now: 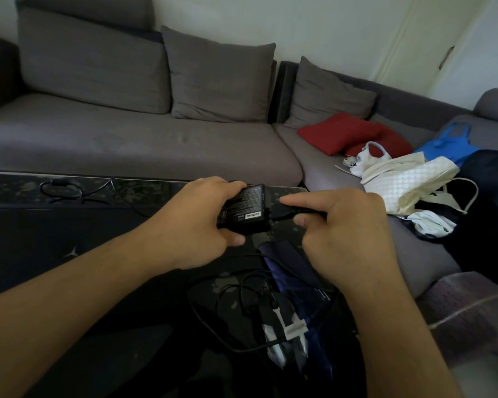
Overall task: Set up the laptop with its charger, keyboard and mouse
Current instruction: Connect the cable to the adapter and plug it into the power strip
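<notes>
A black charger brick (249, 208) with a white label is held above the dark table, label side up. My left hand (197, 225) grips its left end, fingers over the top and thumb underneath. My right hand (348, 222) pinches the black power plug (288, 211) at the brick's right end, index finger stretched along it. Below the hands a black charger cable (213, 314) lies in loose loops on the table. A second coiled black cable (61, 191) lies at the table's far left edge. No laptop, keyboard or mouse can be made out.
A dark table (41, 239) with a black mat spans the foreground. A blue and silver bag (288, 326) lies under the cable. Behind runs a grey corner sofa (141, 147) with a red cushion (342, 132), white bags (408, 179), blue cloth (449, 142) and dark clothing.
</notes>
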`<state>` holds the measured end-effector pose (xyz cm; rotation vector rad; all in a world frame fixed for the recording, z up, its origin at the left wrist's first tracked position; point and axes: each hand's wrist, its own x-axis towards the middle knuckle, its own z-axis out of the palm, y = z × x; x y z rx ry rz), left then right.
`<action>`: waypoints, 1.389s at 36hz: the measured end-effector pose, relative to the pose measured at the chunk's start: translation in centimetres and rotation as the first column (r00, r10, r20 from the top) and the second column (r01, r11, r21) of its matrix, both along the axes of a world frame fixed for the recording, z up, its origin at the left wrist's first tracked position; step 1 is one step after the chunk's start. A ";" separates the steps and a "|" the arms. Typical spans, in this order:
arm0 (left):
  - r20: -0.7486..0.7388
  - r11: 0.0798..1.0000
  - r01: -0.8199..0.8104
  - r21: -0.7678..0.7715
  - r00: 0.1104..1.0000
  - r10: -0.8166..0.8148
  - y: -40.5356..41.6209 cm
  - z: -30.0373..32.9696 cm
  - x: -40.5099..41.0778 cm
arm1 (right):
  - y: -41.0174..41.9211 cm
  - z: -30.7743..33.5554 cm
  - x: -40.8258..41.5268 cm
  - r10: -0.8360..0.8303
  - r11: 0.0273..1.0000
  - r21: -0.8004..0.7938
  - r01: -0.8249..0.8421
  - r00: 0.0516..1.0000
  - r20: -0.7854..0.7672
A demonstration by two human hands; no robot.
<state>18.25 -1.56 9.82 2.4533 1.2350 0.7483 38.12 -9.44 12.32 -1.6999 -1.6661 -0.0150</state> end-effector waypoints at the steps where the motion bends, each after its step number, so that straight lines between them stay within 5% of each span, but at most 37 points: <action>1: -0.003 1.000 -0.002 -0.005 1.000 0.002 -0.1 0.0 0.1 | -0.1 0.0 0.1 0.008 1.000 0.000 -0.008 1.000 -0.006; 13: -0.094 0.999 -0.024 0.043 0.995 0.028 -1.2 0.7 0.9 | 0.0 -0.4 1.1 0.058 0.997 -0.050 -0.058 0.998 -0.003; 20: -0.139 0.992 -0.048 0.118 0.988 0.064 -0.3 0.6 0.8 | 1.0 -2.2 2.1 0.069 0.993 -0.078 -0.087 0.975 -0.211; 28: -0.040 0.996 -0.063 -0.056 0.997 0.061 3.9 -1.5 3.9 | 2.7 -4.2 5.6 -0.240 0.957 -0.202 0.209 0.960 -0.144; 30: -0.013 0.993 -0.086 -0.081 0.996 0.085 5.4 -2.2 4.5 | 3.4 -5.0 7.0 -0.339 0.913 -0.340 0.224 0.881 -0.329; 33: 0.019 0.989 -0.106 -0.103 0.994 0.109 7.8 -3.2 5.8 | 3.4 -5.9 7.6 -0.398 0.844 -0.523 -0.119 0.514 -0.760; 36: -0.009 0.987 -0.117 -0.108 0.993 0.116 9.9 -4.3 7.4 | 3.8 -5.9 7.3 -0.305 0.880 -0.365 -0.304 0.226 -0.925; 40: -0.117 0.985 -0.122 -0.120 0.987 0.108 12.4 -6.2 9.9 | 8.1 -5.7 10.5 -0.158 0.985 -0.138 -0.106 -0.214 -0.964; 50: -0.363 0.976 -0.211 -0.050 0.914 0.179 16.1 -11.8 13.8 | 16.2 -12.0 14.9 -0.184 0.983 -0.178 -0.049 -0.189 -0.965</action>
